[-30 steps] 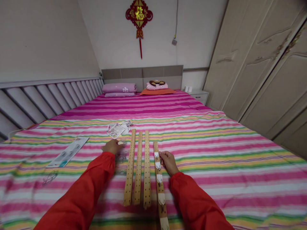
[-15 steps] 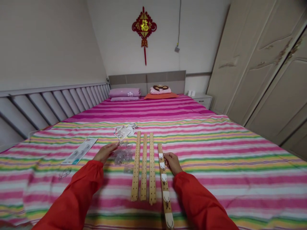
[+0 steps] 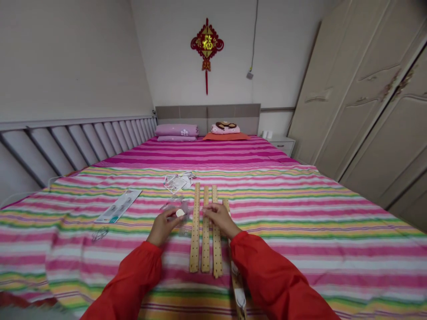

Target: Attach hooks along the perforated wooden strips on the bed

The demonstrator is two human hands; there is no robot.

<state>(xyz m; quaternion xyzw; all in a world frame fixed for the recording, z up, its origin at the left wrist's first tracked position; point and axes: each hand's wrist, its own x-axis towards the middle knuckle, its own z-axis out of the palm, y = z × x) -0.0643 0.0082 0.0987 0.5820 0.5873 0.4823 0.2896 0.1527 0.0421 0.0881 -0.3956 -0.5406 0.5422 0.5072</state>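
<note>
- While the left hand point(image 3: 163, 227) is pinching a small white piece point(image 3: 180, 213), the right hand point(image 3: 222, 220) is hanging half-curled to its right; whether it is gripping anything, I cannot tell.
- Three wooden strips point(image 3: 206, 253) are pointing lengthwise toward the headboard point(image 3: 208, 116), the leftmost point(image 3: 195, 242) running between both hands' fingertips.
</note>
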